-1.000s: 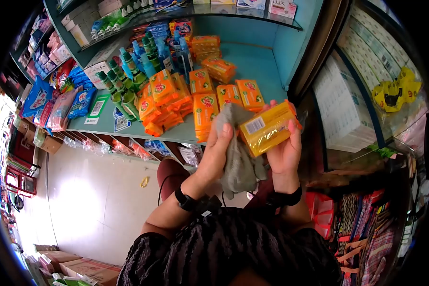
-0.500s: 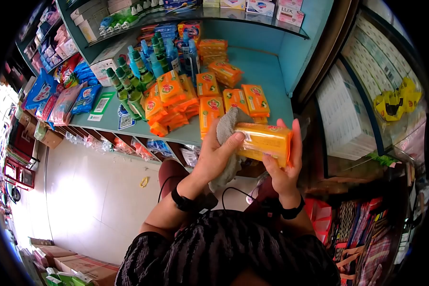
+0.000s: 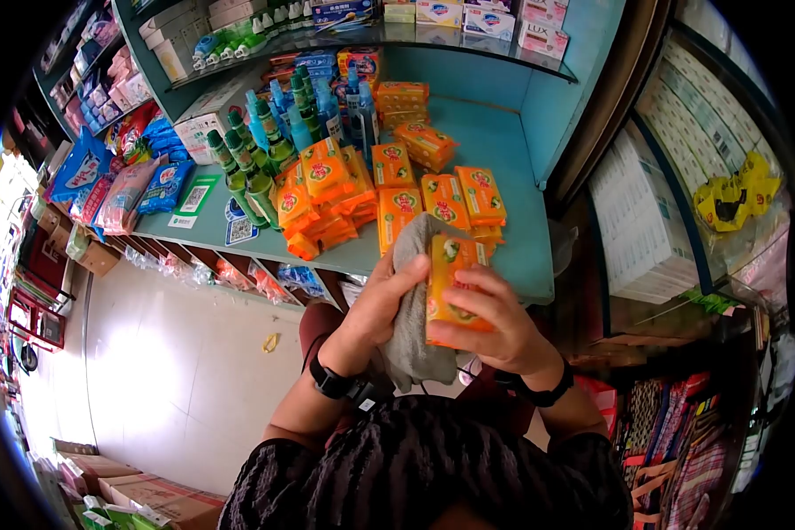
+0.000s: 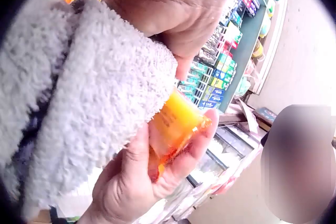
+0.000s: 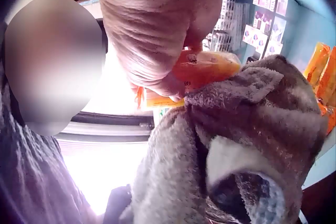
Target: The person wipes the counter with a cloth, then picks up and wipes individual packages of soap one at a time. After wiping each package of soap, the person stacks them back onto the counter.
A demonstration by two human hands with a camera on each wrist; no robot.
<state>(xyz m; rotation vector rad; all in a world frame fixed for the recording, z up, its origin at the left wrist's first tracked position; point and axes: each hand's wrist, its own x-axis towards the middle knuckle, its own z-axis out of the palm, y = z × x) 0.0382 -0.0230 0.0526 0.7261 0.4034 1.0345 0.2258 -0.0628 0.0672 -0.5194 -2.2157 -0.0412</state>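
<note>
An orange plastic-wrapped soap pack (image 3: 443, 265) stands on end in front of the person, its printed front turned towards the head camera. The right hand (image 3: 502, 325) grips it from the right, fingers lying across that front. In the left hand (image 3: 373, 307) is a grey terry cloth (image 3: 408, 344), thumb on top, pressed against the pack's left side. The left wrist view shows the cloth (image 4: 100, 77) covering much of the pack (image 4: 176, 121). Beyond the hands, similar orange soap packs (image 3: 399, 210) lie in stacks on the teal shelf (image 3: 477, 119).
Green-capped bottles (image 3: 261, 190) and blue spray bottles (image 3: 329, 115) stand left of the stacks. Bagged goods (image 3: 124, 199) and QR-code cards (image 3: 194, 201) lie farther left. A glass shelf (image 3: 397, 35) with soap boxes runs above. A glass-fronted cabinet (image 3: 645, 212) is on the right.
The soap pack has been turned from its yellow barcode side, through lying sideways, to upright with the printed front showing. The right hand has shifted from beneath it to across its front.
</note>
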